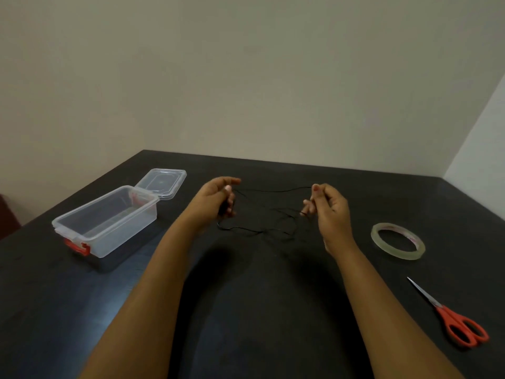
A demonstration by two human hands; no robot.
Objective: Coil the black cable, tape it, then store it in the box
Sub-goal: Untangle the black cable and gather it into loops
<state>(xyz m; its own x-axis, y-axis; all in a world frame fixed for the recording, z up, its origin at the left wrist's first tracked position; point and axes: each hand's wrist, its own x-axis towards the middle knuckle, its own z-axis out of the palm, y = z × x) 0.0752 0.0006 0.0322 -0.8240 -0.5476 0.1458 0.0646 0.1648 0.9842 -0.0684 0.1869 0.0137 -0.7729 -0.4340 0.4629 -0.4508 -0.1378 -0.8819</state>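
Both bare hands hover over the middle of the dark table (246, 337), each pinching the thin black cable (273, 190). The left hand (218, 198) sits at about ten o'clock from the table's centre, fingers curled together and clamped on one part of the cable. The right hand (328, 209) is at about two o'clock, thumb and forefinger closed on another part. One strand runs taut between the two hands along the far side; below it, slack loops droop toward six o'clock and lie on the tabletop, hard to trace against the dark surface.

Off at nine o'clock stands the clear plastic box (106, 222), open, with red latches at its ends. Its clear lid (161, 183) lies just behind it, touching or nearly touching the far corner. At three o'clock a roll of clear tape (397, 240) lies flat, well apart from the right hand. Nearer me, around four o'clock, orange-handled scissors (451, 315) rest closed, blades pointing away toward the tape.
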